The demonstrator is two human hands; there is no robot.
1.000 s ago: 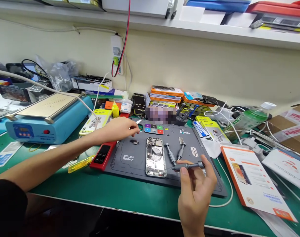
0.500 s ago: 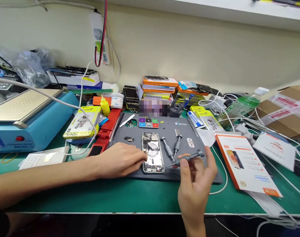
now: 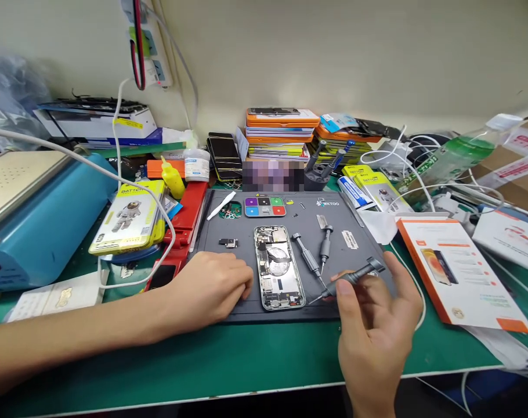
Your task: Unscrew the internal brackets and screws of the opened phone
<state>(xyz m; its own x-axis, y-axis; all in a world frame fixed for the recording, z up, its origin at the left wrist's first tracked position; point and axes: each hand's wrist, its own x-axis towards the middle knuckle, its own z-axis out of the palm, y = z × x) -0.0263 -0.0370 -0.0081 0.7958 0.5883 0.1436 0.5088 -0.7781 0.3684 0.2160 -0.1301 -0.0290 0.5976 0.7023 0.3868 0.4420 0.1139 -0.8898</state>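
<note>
1. Green bench top [image 3: 229,354]: carries all items listed below.
2. Dark grey work mat [image 3: 238,255]: lies flat on the bench, taken as landmark.
3. Red holder [image 3: 183,223]: touching the mat's left edge.
4. Blue heating machine [image 3: 38,220]: well left of the mat.
5. Yellow battery box [image 3: 127,217]: between the machine and the mat.
6. Orange-edged booklet [image 3: 458,273]: just right of the mat.
7. Stack of orange boxes [image 3: 281,130]: behind the mat, against the wall.
8. Green bottle [image 3: 458,157]: lying behind and right of the mat.
</note>
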